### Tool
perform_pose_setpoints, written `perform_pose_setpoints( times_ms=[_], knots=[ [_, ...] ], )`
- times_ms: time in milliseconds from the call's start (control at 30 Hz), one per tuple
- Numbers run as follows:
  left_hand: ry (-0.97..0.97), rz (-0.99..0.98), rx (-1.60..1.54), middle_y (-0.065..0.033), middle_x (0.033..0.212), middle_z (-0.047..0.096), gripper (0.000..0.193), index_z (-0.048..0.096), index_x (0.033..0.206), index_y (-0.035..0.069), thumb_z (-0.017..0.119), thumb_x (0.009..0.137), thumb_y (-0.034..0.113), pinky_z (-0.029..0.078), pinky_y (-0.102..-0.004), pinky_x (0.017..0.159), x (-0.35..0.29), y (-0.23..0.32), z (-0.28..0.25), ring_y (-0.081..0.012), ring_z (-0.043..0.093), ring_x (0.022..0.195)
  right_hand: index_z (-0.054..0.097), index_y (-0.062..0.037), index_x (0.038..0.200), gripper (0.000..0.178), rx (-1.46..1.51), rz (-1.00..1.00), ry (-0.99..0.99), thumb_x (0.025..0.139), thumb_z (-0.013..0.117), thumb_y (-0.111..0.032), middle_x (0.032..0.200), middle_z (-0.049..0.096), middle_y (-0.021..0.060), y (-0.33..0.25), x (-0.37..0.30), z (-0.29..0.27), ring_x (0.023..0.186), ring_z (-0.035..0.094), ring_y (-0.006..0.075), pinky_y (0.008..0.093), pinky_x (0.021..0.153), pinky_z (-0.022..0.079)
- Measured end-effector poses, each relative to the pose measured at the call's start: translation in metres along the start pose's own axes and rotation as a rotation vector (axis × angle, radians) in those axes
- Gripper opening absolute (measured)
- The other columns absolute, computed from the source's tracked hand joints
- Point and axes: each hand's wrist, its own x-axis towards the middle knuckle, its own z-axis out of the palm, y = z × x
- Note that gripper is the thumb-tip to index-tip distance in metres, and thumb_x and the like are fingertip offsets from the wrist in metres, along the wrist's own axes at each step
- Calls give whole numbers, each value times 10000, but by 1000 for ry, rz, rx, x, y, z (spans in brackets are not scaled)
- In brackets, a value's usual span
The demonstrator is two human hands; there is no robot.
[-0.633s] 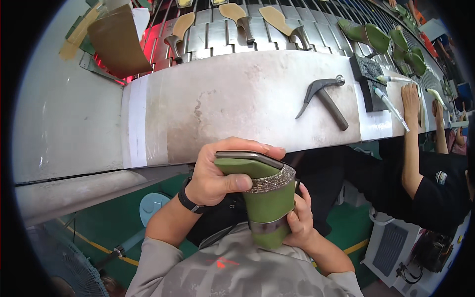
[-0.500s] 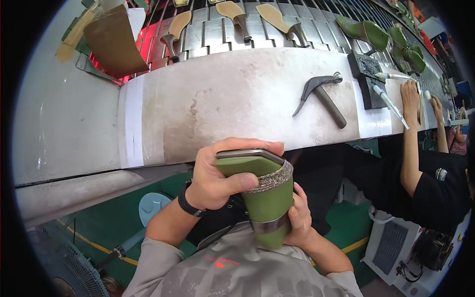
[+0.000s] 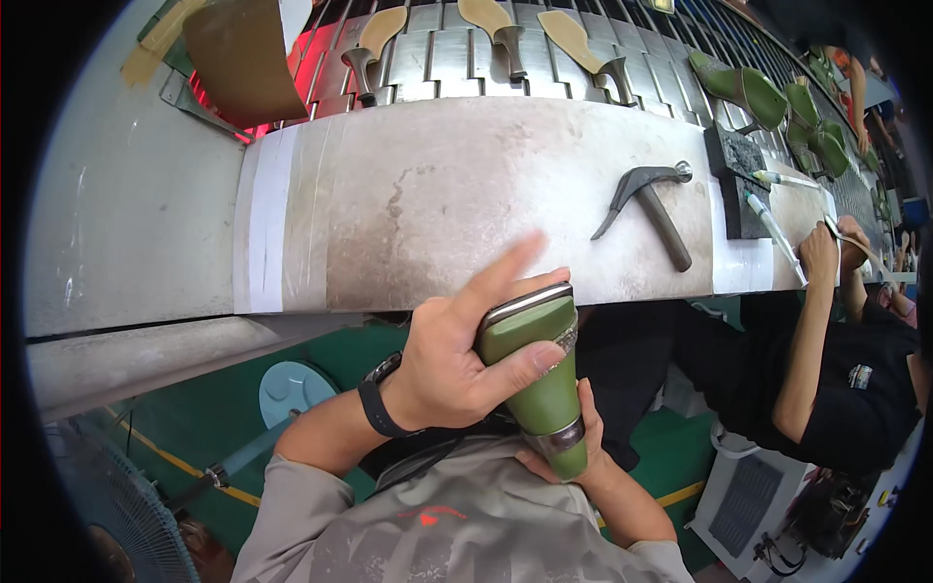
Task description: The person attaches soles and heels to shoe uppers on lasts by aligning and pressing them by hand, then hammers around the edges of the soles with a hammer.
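Between my hands, in front of my body, a green shoe last [image 3: 525,389] is tilted with its narrow end toward me. A glittery strap [image 3: 566,342] crosses its upper part, and a shiny band [image 3: 559,437] circles it near the narrow end. My left hand [image 3: 447,364] grips the wide upper end, thumb pressed on the green face; its index finger is lifted, stretched out and blurred. My right hand [image 3: 591,442] is closed round the narrow lower end, its fingers partly hidden behind the last.
A claw hammer [image 3: 646,199] lies on the pale bench [image 3: 437,175]. Right of it are a dark block [image 3: 736,185] and brush-like pens [image 3: 773,228]. Soles with heels [image 3: 505,39] and green lasts [image 3: 739,87] sit on the slatted conveyor. A co-worker's arm [image 3: 812,321] reaches in at right; a fan [image 3: 126,505] stands lower left.
The last has been turned in my hands, so the glittery strap now shows only at its edge. My left index finger has lifted off. The co-worker's hands have come together around a pale strip.
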Motion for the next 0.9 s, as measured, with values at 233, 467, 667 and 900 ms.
perform_pose_setpoints(
  times_ms=[233, 467, 667, 900],
  knots=[
    [130, -95, -9, -148, 1104, 753, 515, 549, 1396, -46, 662, 1035, 302, 563, -319, 875, 19, -12, -32, -197, 729, 987, 250, 120, 1579, 1067, 236, 161, 8, 802, 884, -244, 1456, 553, 270, -31, 67, -34, 1297, 608, 352, 397, 1098, 458],
    [257, -28, 220, -174, 1100, 745, 544, 588, 1340, -56, 650, 1006, 369, 554, -383, 859, -3, -46, -46, -288, 729, 957, 421, 80, 1469, 668, 979, 491, 215, 933, 676, -227, 1354, 601, 234, -30, 230, -56, 1157, 677, 366, 550, 921, 610],
    [130, 283, 787, -123, 1001, 740, 394, 722, 1113, 25, 833, 758, 155, 546, -407, 776, 4, -43, -34, -321, 707, 904, 627, -4, 1315, 491, 479, 388, 166, 913, 694, -278, 1102, 737, 150, 34, 421, -16, 954, 707, 215, 348, 862, 558],
    [-81, 130, 496, -126, 1017, 752, 375, 724, 1131, 31, 834, 801, 172, 546, -383, 758, 22, -21, -76, -303, 705, 869, 594, 28, 1370, 679, -193, 449, 21, 869, 739, -408, 1229, 700, 251, 97, 454, 19, 1102, 688, 361, 416, 956, 526]
  ],
)
